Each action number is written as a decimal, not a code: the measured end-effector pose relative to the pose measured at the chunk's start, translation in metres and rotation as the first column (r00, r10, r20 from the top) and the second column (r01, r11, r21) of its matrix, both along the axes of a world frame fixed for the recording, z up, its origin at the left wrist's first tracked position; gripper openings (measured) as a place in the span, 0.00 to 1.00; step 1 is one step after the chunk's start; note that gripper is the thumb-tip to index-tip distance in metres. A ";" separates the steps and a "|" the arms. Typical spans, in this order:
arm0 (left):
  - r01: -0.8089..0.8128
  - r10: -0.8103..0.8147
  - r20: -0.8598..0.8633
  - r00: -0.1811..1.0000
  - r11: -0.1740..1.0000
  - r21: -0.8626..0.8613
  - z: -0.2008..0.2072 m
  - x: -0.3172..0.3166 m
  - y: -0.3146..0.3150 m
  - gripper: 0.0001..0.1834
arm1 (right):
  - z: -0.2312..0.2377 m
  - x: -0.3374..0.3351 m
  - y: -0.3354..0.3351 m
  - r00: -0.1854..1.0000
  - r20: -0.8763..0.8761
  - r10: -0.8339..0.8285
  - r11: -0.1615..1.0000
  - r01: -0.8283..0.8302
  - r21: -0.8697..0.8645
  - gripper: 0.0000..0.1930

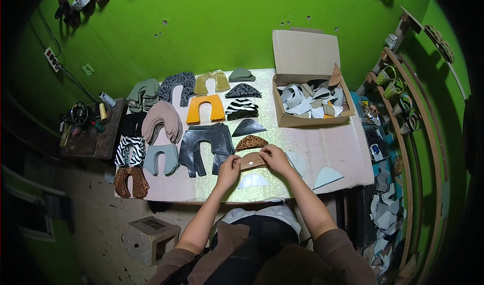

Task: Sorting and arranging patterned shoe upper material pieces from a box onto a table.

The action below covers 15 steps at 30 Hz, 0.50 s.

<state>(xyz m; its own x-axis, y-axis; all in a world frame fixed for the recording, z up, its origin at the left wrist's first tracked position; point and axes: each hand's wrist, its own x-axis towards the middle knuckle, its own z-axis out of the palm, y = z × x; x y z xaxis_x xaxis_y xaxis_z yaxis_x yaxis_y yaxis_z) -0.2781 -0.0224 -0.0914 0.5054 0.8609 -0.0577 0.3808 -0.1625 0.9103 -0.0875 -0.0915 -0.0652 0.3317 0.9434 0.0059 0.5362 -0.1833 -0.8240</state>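
Note:
My left hand (pixel 228 168) and my right hand (pixel 275 157) both grip a stack of tan leather toe pieces (pixel 251 161) just above the table (pixel 322 149). A leopard-print toe piece (pixel 250 143) lies just beyond the stack. A white toe piece (pixel 253 180) lies under my hands near the front edge. Left of my left hand lies a stack of dark grey U-shaped leather pieces (pixel 205 146).
Rows of cut shoe-upper stacks cover the left half: an orange one (pixel 204 108), tan ones (pixel 162 120), a zebra print one (pixel 129 151). An open cardboard box (pixel 307 78) of scraps stands at the back right. A pale blue piece (pixel 327 176) lies at the front right. A stool (pixel 152 233) is on the floor.

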 end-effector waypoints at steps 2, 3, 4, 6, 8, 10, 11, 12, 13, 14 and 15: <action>0.015 -0.011 -0.031 0.999 0.993 0.115 0.000 -0.005 -0.001 0.11 | 0.001 0.001 0.004 0.994 0.104 0.026 0.999 -0.023 -0.026 0.08; 0.045 -0.032 -0.088 0.996 0.987 0.154 0.002 -0.006 -0.003 0.11 | 0.000 0.002 0.005 0.976 0.209 0.055 0.998 -0.044 -0.054 0.08; 0.076 -0.048 -0.145 0.988 0.979 0.192 0.004 -0.007 -0.005 0.12 | -0.002 0.003 0.005 0.977 0.209 0.054 0.998 -0.043 -0.054 0.08; 0.112 -0.063 -0.197 0.978 0.962 0.249 0.014 -0.007 -0.009 0.13 | -0.007 0.006 0.007 0.953 0.297 0.059 0.998 -0.051 -0.035 0.09; 0.181 -0.104 -0.257 0.961 0.937 0.300 0.019 -0.007 -0.011 0.19 | -0.012 0.002 0.005 0.954 0.297 0.044 0.999 -0.033 -0.042 0.09; 0.234 -0.138 -0.294 0.946 0.917 0.324 0.023 -0.004 -0.011 0.22 | -0.015 0.001 0.004 0.952 0.300 0.053 0.995 -0.026 -0.095 0.10; 0.293 -0.176 -0.334 0.926 0.894 0.339 0.025 -0.003 -0.012 0.25 | -0.016 -0.001 0.003 0.952 0.301 0.055 0.995 -0.027 -0.096 0.10; 0.336 -0.201 -0.394 0.897 0.889 0.312 0.025 -0.002 -0.012 0.30 | -0.018 -0.004 0.003 0.945 0.324 0.036 0.999 -0.026 -0.038 0.12; 0.338 -0.204 -0.393 0.897 0.889 0.310 0.024 -0.001 -0.012 0.30 | -0.019 -0.006 0.002 0.938 0.346 0.016 1.000 -0.024 0.020 0.14; 0.350 -0.197 -0.431 0.881 0.883 0.312 0.023 0.000 -0.012 0.31 | -0.017 -0.008 0.002 0.938 0.346 0.016 1.000 -0.024 0.019 0.14; 0.363 -0.191 -0.467 0.863 0.877 0.313 0.021 0.000 -0.012 0.31 | -0.015 -0.010 0.000 0.936 0.340 0.090 0.996 -0.085 -0.030 0.19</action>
